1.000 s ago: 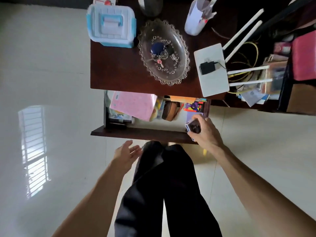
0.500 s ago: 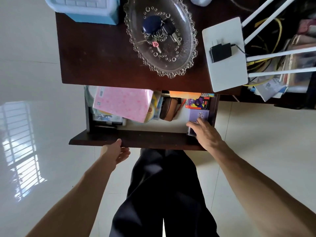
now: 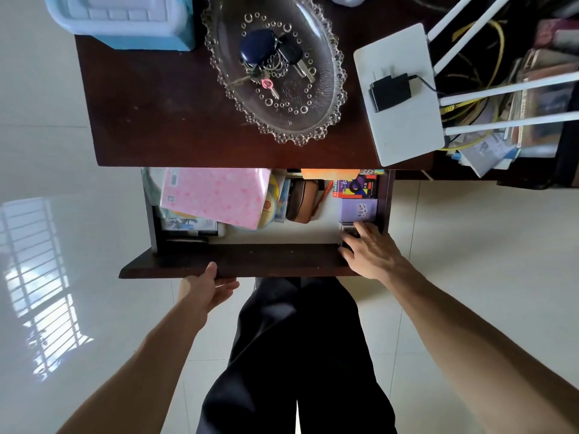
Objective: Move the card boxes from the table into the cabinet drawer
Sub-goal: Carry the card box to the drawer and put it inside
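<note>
Your right hand [image 3: 372, 250], fingers spread, presses a dark card box [image 3: 348, 229] into the open drawer [image 3: 238, 261], behind 2 boxes already inside; your left hand [image 3: 205, 289] cups its front, loosely open.

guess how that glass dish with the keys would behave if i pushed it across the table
The glass dish looks thick and broad, so probably heavy and unlikely to tip. Its flat oval base would likely slide on the smooth dark table, with the loose keys shifting inside. The beaded rim seems chip-prone.
</note>
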Demonstrator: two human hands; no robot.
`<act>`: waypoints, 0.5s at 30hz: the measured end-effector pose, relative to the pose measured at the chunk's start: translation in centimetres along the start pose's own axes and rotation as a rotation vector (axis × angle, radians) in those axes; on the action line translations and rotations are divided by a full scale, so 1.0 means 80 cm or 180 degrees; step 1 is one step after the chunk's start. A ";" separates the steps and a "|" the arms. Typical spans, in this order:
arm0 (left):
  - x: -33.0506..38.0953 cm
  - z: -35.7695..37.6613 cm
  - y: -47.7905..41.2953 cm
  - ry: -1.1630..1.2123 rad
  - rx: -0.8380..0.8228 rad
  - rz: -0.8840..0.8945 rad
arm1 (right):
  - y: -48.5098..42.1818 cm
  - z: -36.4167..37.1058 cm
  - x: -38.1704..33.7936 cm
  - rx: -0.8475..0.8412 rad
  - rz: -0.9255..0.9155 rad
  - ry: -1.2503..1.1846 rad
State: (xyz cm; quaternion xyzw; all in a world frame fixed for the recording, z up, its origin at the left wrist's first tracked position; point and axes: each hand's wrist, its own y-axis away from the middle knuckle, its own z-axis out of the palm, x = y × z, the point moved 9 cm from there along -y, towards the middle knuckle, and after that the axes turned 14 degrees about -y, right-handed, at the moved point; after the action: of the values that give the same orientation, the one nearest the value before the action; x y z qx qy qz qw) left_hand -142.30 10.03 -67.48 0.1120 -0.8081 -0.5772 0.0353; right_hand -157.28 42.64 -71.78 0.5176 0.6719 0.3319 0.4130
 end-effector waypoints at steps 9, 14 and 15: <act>0.006 0.006 0.013 0.0002 -0.0242 -0.0140 | 0.012 -0.010 -0.024 0.0303 0.0443 -0.1328; 0.013 0.007 0.030 0.0168 -0.0336 -0.0133 | 0.067 -0.005 -0.016 0.0872 0.0913 -0.3162; 0.012 0.006 0.032 0.0212 -0.0339 -0.0131 | 0.080 -0.002 -0.015 0.0984 0.0995 -0.3428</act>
State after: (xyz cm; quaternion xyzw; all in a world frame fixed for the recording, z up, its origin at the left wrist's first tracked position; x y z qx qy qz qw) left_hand -143.72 11.07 -65.29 0.1458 -0.7722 -0.6159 0.0562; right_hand -154.59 43.04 -65.91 0.7608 0.3234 -0.0230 0.5622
